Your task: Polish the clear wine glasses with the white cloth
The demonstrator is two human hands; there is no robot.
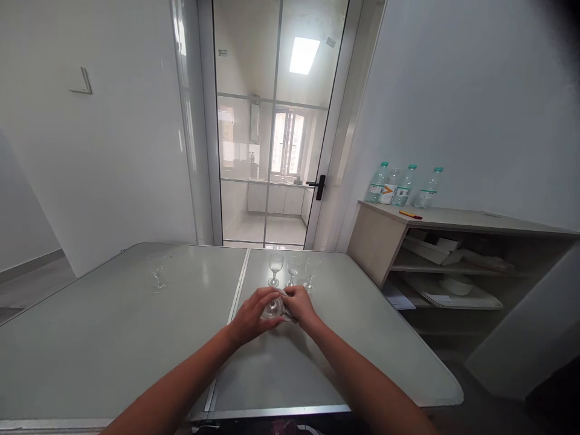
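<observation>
My left hand [254, 314] is curled around a small stemmed glass [272, 309], which is tipped over above the table. Fingers of my right hand [299, 305] close on a pale, crumpled cloth [286, 313] pressed against the glass; whether it is fabric or tissue I cannot make out. Just beyond my hands stand three more stemmed glasses: one wine glass [276, 263] straight ahead, a middle glass [292, 269] and a right-hand glass [311, 273]. Another clear stemmed glass [157, 277] stands far off on the left half of the table.
The grey table [136, 356] has a metal seam [239, 284] down its middle. At the right is a shelf unit [380, 241] bearing several plastic bottles [403, 188] and a red-and-yellow pen-like item [410, 214]. A glass door [244, 139] rises behind the table.
</observation>
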